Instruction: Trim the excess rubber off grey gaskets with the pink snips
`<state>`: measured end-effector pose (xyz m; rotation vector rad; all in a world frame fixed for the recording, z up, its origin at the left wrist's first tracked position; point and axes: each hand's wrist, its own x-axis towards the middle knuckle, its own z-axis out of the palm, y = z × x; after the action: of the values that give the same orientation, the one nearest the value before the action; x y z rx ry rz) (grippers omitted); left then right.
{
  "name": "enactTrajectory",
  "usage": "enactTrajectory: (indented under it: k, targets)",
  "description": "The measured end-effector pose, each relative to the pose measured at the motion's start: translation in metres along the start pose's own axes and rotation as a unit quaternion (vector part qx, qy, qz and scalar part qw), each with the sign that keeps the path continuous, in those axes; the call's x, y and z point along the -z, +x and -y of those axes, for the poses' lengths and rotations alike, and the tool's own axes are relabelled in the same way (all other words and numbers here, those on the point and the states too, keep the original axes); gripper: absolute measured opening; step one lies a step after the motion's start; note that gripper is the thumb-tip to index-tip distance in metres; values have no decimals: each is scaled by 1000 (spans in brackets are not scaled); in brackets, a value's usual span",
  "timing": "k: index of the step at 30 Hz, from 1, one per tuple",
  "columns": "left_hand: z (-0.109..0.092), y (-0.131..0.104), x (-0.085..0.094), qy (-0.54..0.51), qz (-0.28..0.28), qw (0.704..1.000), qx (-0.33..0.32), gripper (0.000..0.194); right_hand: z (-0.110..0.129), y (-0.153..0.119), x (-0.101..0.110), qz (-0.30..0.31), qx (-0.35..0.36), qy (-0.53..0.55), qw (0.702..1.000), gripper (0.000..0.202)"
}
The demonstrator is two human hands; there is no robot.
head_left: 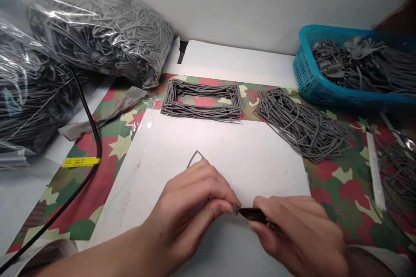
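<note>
Pinched between my left hand's (195,199) thumb and forefinger is a thin grey rubber-like strip (235,209). Its small end pokes out at the fingertips, while a bent corner shows above the knuckles; my hand hides the rest. My right hand (299,229) is closed around a dark pointed hand tool (255,214), its tip at or almost touching the strip's end. The tool's exact kind is hidden by my fingers. Both hands are over a white sheet (221,151). Beyond them, similar thin grey frames (201,112) lie stacked in a rectangle.
At right is a loose heap of grey frames (299,125), with a blue basket (305,56) of grey parts behind it. Clear plastic bags (107,26) full of grey strips bulge at left. A black cable (86,104) with a yellow label (81,162) crosses the left side.
</note>
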<state>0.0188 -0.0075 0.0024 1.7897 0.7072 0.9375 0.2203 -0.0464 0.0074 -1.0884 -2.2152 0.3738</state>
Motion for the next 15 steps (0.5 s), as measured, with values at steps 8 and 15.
enactTrajectory:
  k: [8, 15]
  targets:
    - [-1, 2, 0, 4, -3, 1000, -9, 18, -1, 0, -1, 2, -2, 3, 1000, 12]
    - [1, 0, 1, 3, 19, 1000, -3, 15, 0, 0, 1, 5, 8, 3, 1000, 14]
